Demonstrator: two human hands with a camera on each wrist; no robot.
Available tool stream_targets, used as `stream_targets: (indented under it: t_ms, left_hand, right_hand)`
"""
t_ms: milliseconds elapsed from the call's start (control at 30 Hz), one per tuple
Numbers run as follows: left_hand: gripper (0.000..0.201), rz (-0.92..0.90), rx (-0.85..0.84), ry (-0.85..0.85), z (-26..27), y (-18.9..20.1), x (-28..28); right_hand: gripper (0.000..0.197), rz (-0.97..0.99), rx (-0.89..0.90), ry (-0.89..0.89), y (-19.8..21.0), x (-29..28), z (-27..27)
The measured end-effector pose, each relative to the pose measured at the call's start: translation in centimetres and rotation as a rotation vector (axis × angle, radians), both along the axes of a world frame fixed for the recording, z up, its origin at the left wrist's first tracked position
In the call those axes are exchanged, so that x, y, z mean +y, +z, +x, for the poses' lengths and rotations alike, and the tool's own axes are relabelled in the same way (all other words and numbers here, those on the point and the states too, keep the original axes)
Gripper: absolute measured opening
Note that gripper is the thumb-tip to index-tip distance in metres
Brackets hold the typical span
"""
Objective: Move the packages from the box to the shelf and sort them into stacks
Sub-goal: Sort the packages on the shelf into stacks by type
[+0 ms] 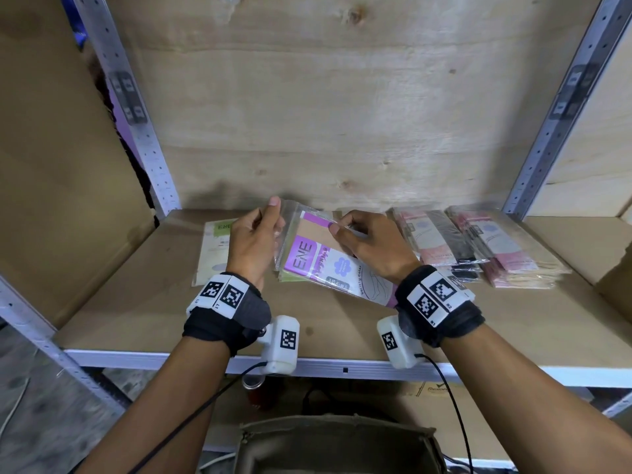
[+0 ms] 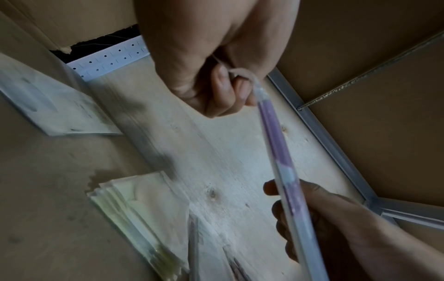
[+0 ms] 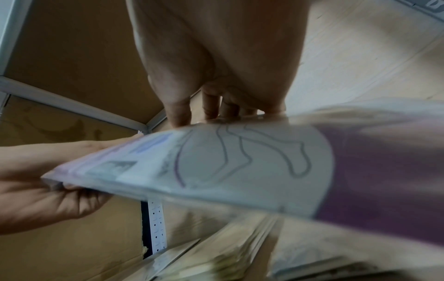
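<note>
Item in hand: purple-label stocking package [image 1: 321, 260], clear sleeve, held tilted just above the green-label stack [image 1: 290, 277] at mid-shelf.
Left grip: left hand [image 1: 254, 241] — fingers pinching the sleeve's far-left top edge.
Right grip: right hand [image 1: 371, 248] — thumb and fingers grasping the top edge by the purple strip.
Done so far: four lots already on the shelf [image 1: 143, 302] — a lone green-label package [image 1: 213, 248] at left, the green-label stack in the middle, a pink-and-black stack [image 1: 441, 248] and a pink stack [image 1: 506, 254] at right.
Left to do: judged part-way; the purple package has no matching stack in sight, so it likely needs its own spot. The brown box [image 1: 335, 446] sits below the shelf; its contents cannot be seen.
Open room: bare board in front of all stacks, and a gap between the lone green package and the left post [image 1: 136, 107].
Edges: back panel close behind the stacks; metal front lip [image 1: 342, 369] near the wrists; the pink stack lies near the right post [image 1: 561, 107].
</note>
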State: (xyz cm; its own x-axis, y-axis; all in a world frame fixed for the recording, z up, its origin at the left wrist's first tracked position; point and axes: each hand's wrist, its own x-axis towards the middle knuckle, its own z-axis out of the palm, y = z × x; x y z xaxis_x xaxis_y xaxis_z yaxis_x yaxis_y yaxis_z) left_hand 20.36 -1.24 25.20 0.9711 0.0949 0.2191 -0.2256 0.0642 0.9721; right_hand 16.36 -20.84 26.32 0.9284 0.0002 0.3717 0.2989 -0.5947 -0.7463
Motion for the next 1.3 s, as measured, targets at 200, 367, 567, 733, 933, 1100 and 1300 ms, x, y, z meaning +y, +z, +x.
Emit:
stream_targets:
  t_ms: [200,367,567,733,933,1100,1300]
  left_hand:
    - [0.036,-0.165,0.111,-0.099,-0.6,0.6,-0.2]
    - [0.035,-0.247,0.232,-0.160,-0.8,1.1,-0.2]
    - [0.034,-0.407,0.285,-0.238,-1.2,1.5,-0.3]
    - [0.041,-0.396,0.308,-0.240,-1.9,2.0,-0.3]
    - [0.031,-0.423,0.322,-0.287,-2.0,2.1,-0.1]
    - [0.038,-0.378,0.375,-0.195,-1.7,1.6,-0.1]
    - [0.052,-0.377,0.381,-0.223,-1.4,1.4,-0.2]
  right_hand:
    - [0.029,0.009,-0.001,0.009,-0.1,0.2,0.0]
    - [0.032,0.015,0.020,0.031,-0.4,0.1,0.2]
    - [0.035,0.055,0.030,0.067,-0.8,0.2,0.4]
    - [0.037,0.062,0.034,0.072,-1.1,0.2,0.6]
    - [0.034,0.087,0.043,0.079,-1.3,0.2,0.7]
    - [0.032,0.086,0.041,0.070,-1.4,0.0,0.8]
    - [0.030,0.076,0.055,0.061,-1.5,0.0,0.9]
